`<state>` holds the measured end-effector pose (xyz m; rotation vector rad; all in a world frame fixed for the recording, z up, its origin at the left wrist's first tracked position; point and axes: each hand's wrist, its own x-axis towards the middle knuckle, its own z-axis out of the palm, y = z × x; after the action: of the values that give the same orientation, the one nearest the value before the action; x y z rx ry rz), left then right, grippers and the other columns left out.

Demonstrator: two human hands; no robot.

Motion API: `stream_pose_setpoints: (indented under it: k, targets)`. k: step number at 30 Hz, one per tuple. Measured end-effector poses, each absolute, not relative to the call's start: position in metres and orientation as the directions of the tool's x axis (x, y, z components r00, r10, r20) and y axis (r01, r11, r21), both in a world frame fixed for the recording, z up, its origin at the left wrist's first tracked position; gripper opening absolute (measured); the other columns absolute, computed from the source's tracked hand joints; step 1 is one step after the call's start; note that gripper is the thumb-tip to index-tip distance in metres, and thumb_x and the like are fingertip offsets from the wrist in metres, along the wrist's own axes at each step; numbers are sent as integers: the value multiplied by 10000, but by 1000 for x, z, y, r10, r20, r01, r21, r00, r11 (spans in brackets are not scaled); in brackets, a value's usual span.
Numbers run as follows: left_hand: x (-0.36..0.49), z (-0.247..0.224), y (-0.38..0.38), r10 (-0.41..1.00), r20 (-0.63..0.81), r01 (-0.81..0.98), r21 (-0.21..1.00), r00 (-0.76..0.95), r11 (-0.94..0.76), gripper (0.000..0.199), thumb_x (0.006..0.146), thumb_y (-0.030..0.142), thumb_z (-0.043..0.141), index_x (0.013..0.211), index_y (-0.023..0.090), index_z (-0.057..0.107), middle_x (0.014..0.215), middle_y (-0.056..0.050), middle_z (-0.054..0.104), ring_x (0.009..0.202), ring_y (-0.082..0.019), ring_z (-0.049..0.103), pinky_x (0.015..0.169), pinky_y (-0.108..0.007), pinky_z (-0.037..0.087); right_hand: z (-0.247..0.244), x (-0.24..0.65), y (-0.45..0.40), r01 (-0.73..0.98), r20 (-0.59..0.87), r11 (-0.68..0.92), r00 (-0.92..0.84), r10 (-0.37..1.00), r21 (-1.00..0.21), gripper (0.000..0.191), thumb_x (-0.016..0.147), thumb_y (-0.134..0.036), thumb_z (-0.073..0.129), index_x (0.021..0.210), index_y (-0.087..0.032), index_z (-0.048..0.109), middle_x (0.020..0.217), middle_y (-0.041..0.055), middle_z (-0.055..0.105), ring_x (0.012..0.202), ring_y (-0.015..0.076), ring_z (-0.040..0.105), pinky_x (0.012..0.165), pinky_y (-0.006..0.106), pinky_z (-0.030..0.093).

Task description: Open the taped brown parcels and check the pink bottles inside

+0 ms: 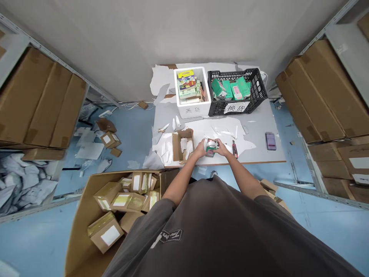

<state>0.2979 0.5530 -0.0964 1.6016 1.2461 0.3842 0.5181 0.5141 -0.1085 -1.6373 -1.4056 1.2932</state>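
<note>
Between my hands, over the front of the table, is a small green box (210, 151) with something white at its top. My left hand (201, 149) grips its left side, and my right hand (221, 148) holds its right side. What the white part is I cannot make out. Just left of my left hand stands an open brown cardboard box (176, 148) with white paper pieces in it. A red and black utility knife (235, 149) lies to the right of my right hand.
A white bin (188, 110) of packages and a black crate (215, 108) of green boxes stand at the table's back. Paper scraps (227, 125) litter the top. A phone (270, 141) lies at right. A large carton (83, 215) of parcels stands front left. Shelves flank both sides.
</note>
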Motion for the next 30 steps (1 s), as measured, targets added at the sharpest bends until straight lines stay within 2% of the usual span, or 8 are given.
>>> stream_pose_setpoints:
  k: [5,10,14,19,22,24,26,30]
  targets:
    - [300,-87,587,798,-323,396,911,509,116,1279,528,228,1010,1658,206,410,1595,-200,556,1482,-389,533,1228,-524,452,-48,532,550,331,-214,-195,-22,977,-923,717,557,-409,839,1199,-274,550,1074,21,666,984,260,639,889,384,584]
    - [312,-79,608,737,-264,247,960,622,135,1177,555,216,969,1605,265,441,1459,-123,657,1346,-320,641,1136,-473,528,3,544,575,296,-161,-143,-38,986,-944,674,605,-418,882,1188,-273,576,1085,14,697,1030,271,661,902,375,587]
    - [326,-73,616,729,-277,219,960,626,176,1007,596,221,941,1509,232,516,1302,-84,721,1216,-276,704,1043,-424,586,11,558,594,250,-208,-183,-76,975,-951,714,606,-437,923,1215,-270,589,1118,30,725,1006,271,697,883,388,611]
    - [345,-51,639,763,-249,173,968,597,180,889,633,275,949,1442,215,586,1322,-90,739,1208,-272,717,1041,-415,596,3,585,625,173,-200,-184,-78,977,-968,921,644,-553,954,1423,-288,540,1255,95,740,1121,296,709,979,452,618]
    - [365,-27,670,808,-210,115,978,550,176,943,639,330,971,1488,197,583,1366,-127,735,1244,-304,713,1028,-428,611,-3,602,641,119,-153,-146,-53,987,-982,1115,675,-623,942,1606,-326,404,1401,134,677,1179,310,698,966,476,632]
    - [385,-10,699,825,-191,103,982,532,161,1023,648,366,986,1555,187,551,1387,-149,733,1245,-315,719,1034,-437,614,-8,614,654,83,-115,-113,-21,993,-990,1176,695,-669,924,1661,-346,336,1443,145,641,1203,320,691,952,480,639]
    - [410,5,732,818,-178,102,984,547,146,1097,661,392,991,1621,181,504,1402,-161,735,1242,-319,727,1063,-449,607,-11,629,671,54,-78,-80,45,996,-995,1160,726,-715,891,1670,-342,330,1419,143,647,1206,322,690,976,486,633]
    - [475,26,797,800,-156,35,985,579,167,1224,728,444,960,1745,202,324,1466,-171,714,1264,-333,732,1101,-504,598,-4,676,727,55,6,-3,173,985,-998,1033,786,-728,854,1630,-320,421,1402,140,675,1223,322,689,1066,497,599]
